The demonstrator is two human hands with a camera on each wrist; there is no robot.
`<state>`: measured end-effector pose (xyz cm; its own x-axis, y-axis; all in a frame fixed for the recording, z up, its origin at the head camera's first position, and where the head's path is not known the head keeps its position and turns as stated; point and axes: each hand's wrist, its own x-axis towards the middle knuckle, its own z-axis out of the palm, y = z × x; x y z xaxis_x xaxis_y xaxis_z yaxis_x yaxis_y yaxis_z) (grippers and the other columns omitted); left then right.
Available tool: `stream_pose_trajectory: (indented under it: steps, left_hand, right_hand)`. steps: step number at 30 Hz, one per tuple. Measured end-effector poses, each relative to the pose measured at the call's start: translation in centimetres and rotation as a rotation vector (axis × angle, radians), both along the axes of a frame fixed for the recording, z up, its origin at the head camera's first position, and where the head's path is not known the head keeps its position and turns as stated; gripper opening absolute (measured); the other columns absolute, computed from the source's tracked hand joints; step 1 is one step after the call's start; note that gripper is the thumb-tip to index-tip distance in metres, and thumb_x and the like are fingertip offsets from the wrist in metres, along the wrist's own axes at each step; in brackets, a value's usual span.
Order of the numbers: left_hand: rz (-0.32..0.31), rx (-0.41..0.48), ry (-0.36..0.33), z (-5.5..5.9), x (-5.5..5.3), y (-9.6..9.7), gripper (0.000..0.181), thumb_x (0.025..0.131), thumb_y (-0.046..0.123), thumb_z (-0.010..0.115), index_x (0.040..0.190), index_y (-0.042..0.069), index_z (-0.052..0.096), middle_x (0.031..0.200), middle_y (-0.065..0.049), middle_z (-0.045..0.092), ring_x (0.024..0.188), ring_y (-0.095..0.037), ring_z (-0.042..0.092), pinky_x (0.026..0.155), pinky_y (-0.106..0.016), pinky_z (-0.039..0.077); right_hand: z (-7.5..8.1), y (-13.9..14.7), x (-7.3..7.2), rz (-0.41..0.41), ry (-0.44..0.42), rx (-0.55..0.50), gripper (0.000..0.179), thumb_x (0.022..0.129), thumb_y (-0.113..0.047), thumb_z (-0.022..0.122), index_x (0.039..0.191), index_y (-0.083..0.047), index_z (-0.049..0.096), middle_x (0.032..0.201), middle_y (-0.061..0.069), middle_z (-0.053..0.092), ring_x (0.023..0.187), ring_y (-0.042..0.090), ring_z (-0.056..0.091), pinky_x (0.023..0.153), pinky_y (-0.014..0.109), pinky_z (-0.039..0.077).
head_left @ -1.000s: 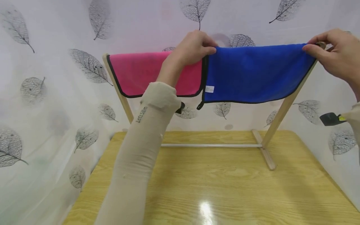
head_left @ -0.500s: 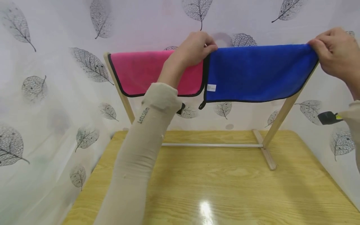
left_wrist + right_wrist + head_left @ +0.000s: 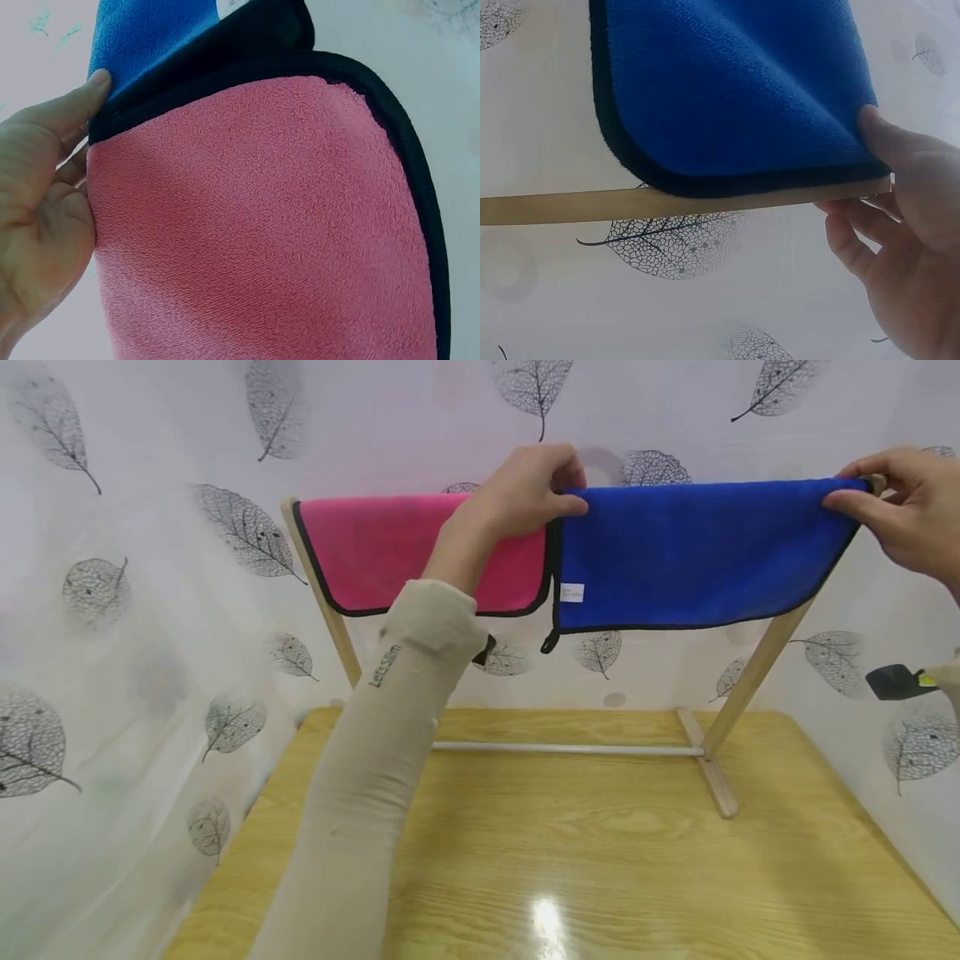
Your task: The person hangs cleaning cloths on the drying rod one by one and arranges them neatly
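A blue towel [image 3: 697,556] with black edging hangs folded over the top rail of a wooden rack [image 3: 757,685]. To its left hangs a pink towel [image 3: 375,552], also black-edged; their borders meet below my left hand [image 3: 528,485]. That hand pinches the blue towel's top fold at its left end, thumb [image 3: 99,81] in front on the blue cloth. My right hand [image 3: 918,510] pinches the top fold at the other end, beside the rack's upper right tip. In the right wrist view, the blue towel's rounded corner [image 3: 652,161] overlaps the wooden post [image 3: 547,206]. The rail is hidden under the cloth.
The rack's feet [image 3: 716,785] stand on a wood-grain table [image 3: 600,860], with a white lower bar [image 3: 570,748] between the posts. Behind hangs a pale curtain [image 3: 150,635] printed with leaves. A white label [image 3: 572,592] and black loop [image 3: 550,642] show on the blue towel.
My right hand has shifted a little right, its fingers bunching and then spreading along the towel's top. The blue towel's right end now reaches closer to the rack's tip. My left hand keeps its place.
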<state>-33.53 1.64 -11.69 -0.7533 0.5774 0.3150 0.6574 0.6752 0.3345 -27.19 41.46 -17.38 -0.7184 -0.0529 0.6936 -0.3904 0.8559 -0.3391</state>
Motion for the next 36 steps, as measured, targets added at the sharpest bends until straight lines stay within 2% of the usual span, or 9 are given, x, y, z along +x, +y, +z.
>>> stream_pose_trajectory:
  steps: [6, 10, 13, 16, 21, 28, 31, 33, 36]
  left_hand:
    - [0.007, -0.049, 0.010, 0.2, -0.1, 0.3, 0.031, 0.108, 0.032, 0.056, 0.127, 0.013, 0.070, 0.114, 0.000, 0.066, 0.103, -0.010, 0.055, 0.089, -0.018, 0.043]
    - [0.014, -0.114, 0.072, 0.3, -0.2, 0.4, 0.034, 0.111, 0.033, 0.048, 0.118, 0.013, 0.074, 0.096, 0.001, 0.059, 0.094, -0.011, 0.049, 0.081, -0.020, 0.039]
    - [0.021, -0.144, 0.089, 0.4, -0.3, 0.6, 0.037, 0.112, 0.032, 0.045, 0.119, 0.013, 0.076, 0.088, -0.001, 0.054, 0.089, -0.012, 0.047, 0.078, -0.020, 0.037]
    - [0.031, -0.142, 0.082, 0.4, -0.2, 0.7, 0.038, 0.112, 0.031, 0.044, 0.131, 0.013, 0.072, 0.099, -0.001, 0.061, 0.095, -0.012, 0.051, 0.084, -0.017, 0.040]
    - [0.029, -0.091, 0.065, 0.1, 0.0, 0.7, 0.035, 0.112, 0.028, 0.044, 0.138, 0.013, 0.062, 0.130, -0.002, 0.065, 0.117, -0.011, 0.056, 0.100, -0.015, 0.042]
    - [0.039, -0.056, 0.080, -0.1, 0.0, 0.4, 0.032, 0.109, 0.034, 0.052, 0.124, 0.012, 0.069, 0.109, 0.000, 0.064, 0.100, -0.010, 0.052, 0.086, -0.019, 0.042]
    - [0.025, -0.032, 0.013, 0.0, 0.1, 0.5, 0.034, 0.105, 0.036, 0.061, 0.127, 0.013, 0.071, 0.116, 0.000, 0.067, 0.106, -0.011, 0.055, 0.090, -0.018, 0.044]
    - [0.023, -0.031, -0.015, 0.1, 0.1, 0.5, 0.036, 0.103, 0.036, 0.064, 0.131, 0.014, 0.071, 0.123, 0.000, 0.067, 0.111, -0.010, 0.055, 0.093, -0.018, 0.044]
    - [0.020, -0.049, -0.024, 0.3, 0.1, 0.6, 0.035, 0.105, 0.032, 0.062, 0.135, 0.015, 0.070, 0.127, -0.001, 0.067, 0.115, -0.011, 0.055, 0.096, -0.018, 0.045]
  right_hand:
    - [0.2, 0.0, -0.2, -0.016, 0.049, -0.002, 0.041, 0.110, -0.017, 0.051, 0.120, 0.020, 0.063, 0.092, -0.030, 0.041, 0.077, -0.013, 0.040, 0.070, -0.004, 0.030]
    - [0.4, -0.2, 0.1, -0.086, -0.004, 0.025, 0.045, 0.112, -0.022, 0.044, 0.126, 0.016, 0.064, 0.110, 0.000, 0.059, 0.089, -0.012, 0.035, 0.080, 0.002, 0.033]
    - [0.4, 0.0, 0.6, -0.113, -0.104, 0.025, 0.045, 0.113, -0.024, 0.038, 0.146, 0.001, 0.055, 0.140, 0.027, 0.051, 0.096, -0.007, 0.038, 0.098, 0.007, 0.035]
    - [0.1, 0.5, 0.8, -0.066, -0.119, -0.006, 0.046, 0.111, -0.019, 0.042, 0.156, -0.012, 0.046, 0.143, 0.012, 0.054, 0.091, -0.008, 0.045, 0.095, 0.007, 0.040]
    - [0.1, 1.0, 0.6, -0.001, -0.061, -0.036, 0.037, 0.109, -0.013, 0.048, 0.142, 0.003, 0.054, 0.104, -0.029, 0.047, 0.078, -0.013, 0.045, 0.075, -0.004, 0.034]
    - [0.6, 0.0, 0.7, -0.093, -0.021, 0.096, 0.044, 0.113, -0.018, 0.039, 0.130, 0.016, 0.060, 0.115, 0.029, 0.058, 0.076, -0.009, 0.036, 0.073, 0.000, 0.030]
    - [0.5, -0.1, 1.0, -0.122, -0.081, 0.103, 0.045, 0.112, -0.021, 0.041, 0.139, 0.012, 0.056, 0.134, 0.034, 0.051, 0.096, 0.003, 0.048, 0.094, 0.010, 0.039]
    - [0.3, -0.1, 1.2, -0.122, -0.115, 0.087, 0.045, 0.111, -0.021, 0.045, 0.148, 0.005, 0.049, 0.144, 0.033, 0.048, 0.112, 0.023, 0.052, 0.110, 0.019, 0.034]
    - [0.1, 0.0, 1.2, -0.109, -0.140, 0.068, 0.047, 0.110, -0.019, 0.048, 0.153, 0.000, 0.043, 0.142, 0.035, 0.046, 0.106, 0.018, 0.058, 0.099, 0.014, 0.044]
